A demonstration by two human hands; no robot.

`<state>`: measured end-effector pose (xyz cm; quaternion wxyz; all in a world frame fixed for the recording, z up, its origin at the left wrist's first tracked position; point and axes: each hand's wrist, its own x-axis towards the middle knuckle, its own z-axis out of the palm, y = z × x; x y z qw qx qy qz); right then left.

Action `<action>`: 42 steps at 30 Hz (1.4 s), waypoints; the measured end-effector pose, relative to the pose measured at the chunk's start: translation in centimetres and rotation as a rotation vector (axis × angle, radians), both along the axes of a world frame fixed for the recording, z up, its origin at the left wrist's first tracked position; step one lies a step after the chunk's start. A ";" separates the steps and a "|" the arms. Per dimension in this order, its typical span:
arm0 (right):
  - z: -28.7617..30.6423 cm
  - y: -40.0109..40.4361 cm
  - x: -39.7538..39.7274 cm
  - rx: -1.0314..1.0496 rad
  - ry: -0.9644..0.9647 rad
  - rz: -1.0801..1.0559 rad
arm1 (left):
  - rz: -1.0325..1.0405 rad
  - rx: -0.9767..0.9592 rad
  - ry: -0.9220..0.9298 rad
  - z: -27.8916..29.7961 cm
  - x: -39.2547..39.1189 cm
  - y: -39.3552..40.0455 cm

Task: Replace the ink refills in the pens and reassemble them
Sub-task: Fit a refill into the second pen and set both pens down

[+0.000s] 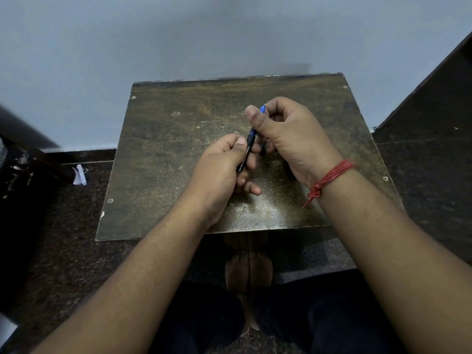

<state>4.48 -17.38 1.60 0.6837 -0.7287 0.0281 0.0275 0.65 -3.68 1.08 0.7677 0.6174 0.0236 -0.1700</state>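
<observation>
Both my hands hold one pen [249, 144] above the middle of a small worn brown table [163, 154]. The pen has a black barrel with white lettering and a blue front end. My left hand [222, 169] grips the black barrel at its lower part. My right hand [283, 134] pinches the blue upper end, whose tip [263, 108] pokes out above the thumb. A red thread is tied around my right wrist [329, 177]. No loose refill or other pen shows on the table; my fingers hide the middle of the pen.
A grey wall rises behind the table. Dark speckled floor surrounds it, with a crumpled white scrap [79, 175] on the left. A dark object [23, 149] stands at the far left and dark furniture [434, 98] at the right. My bare feet [249, 272] rest below the table's front edge.
</observation>
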 end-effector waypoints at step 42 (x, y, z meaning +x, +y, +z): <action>0.0 0.1 0.0 0.195 0.027 -0.006 | 0.066 -0.040 0.056 0.3 0.0 0.0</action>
